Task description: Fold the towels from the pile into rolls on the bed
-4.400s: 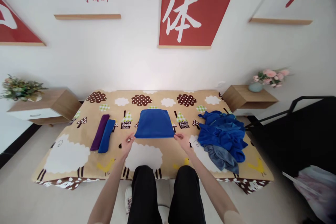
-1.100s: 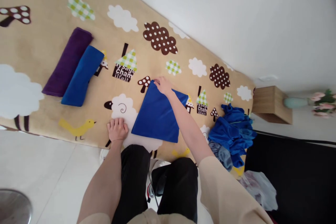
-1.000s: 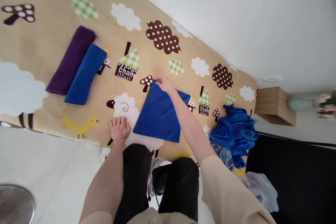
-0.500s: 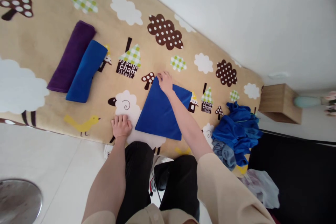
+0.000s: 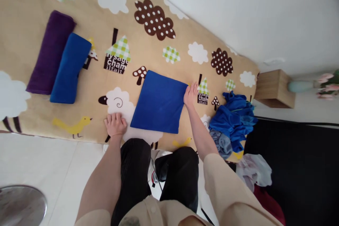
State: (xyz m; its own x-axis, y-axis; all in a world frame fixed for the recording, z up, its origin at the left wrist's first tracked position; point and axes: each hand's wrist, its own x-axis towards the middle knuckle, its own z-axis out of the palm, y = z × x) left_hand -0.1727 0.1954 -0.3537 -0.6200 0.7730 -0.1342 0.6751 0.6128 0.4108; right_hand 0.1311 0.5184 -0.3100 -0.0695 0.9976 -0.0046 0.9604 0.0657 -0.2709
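A folded blue cloth (image 5: pixel 159 101) lies flat on the patterned bed cover (image 5: pixel 137 17) in front of me. My right hand (image 5: pixel 190 95) rests at its far right corner, fingers stretched out and touching the cloth's edge. On the cover just left of the cloth's near corner my left hand (image 5: pixel 114 124) lies with its fingers curled under, knuckles up, holding nothing that I can see. My black-trousered knees press against the bed's front edge.
A rolled purple cloth (image 5: pixel 50 53) and a rolled blue cloth (image 5: pixel 70 67) lie side by side at the left. A heap of blue and grey cloths (image 5: pixel 231 122) sits at the right end. A wooden shelf (image 5: pixel 274 88) is beyond it.
My right hand has slid from the cloth's far left corner across to its far right corner, leaving the cloth flat. The left hand stayed put. The view shifted slightly.
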